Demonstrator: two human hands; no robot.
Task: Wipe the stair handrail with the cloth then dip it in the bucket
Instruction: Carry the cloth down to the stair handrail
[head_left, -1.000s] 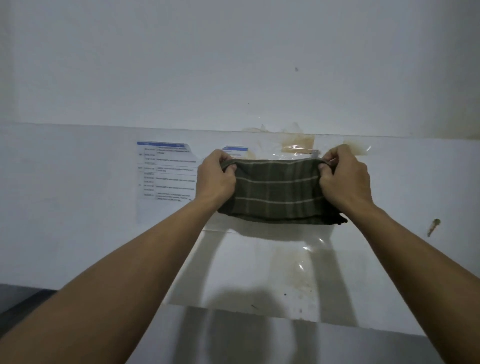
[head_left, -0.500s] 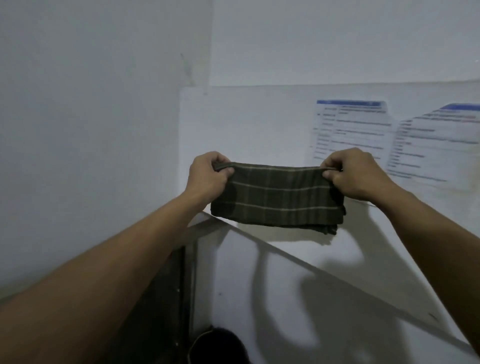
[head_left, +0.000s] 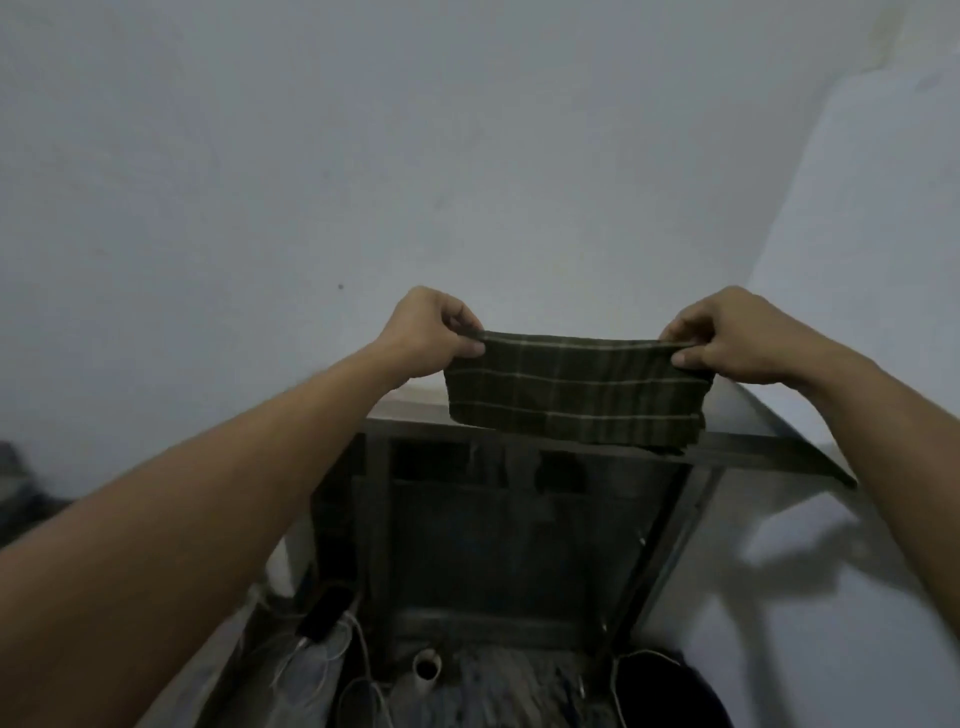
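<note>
1. Since half a second ago the view has swung left and down: the printed sheets on the wall are gone from sight, and a dark metal frame (head_left: 519, 519) with clutter below now fills the lower half, while the cloth stays stretched between both hands.
2. Cloth (head_left: 571, 389): dark olive with pale check lines, folded, hanging flat from its top edge at the centre of view, in the air in front of the plain wall (head_left: 311, 182).
3. Left hand (head_left: 431, 332), at 9 o'clock of the cloth, pinches its top left corner.
4. Right hand (head_left: 727, 338), at 3 o'clock, pinches its top right corner.
5. At 5 o'clock of the cloth, at the bottom edge, sits a dark bucket (head_left: 670, 691).
6. At 7 o'clock lie white cables (head_left: 332, 660), blurred.
</note>
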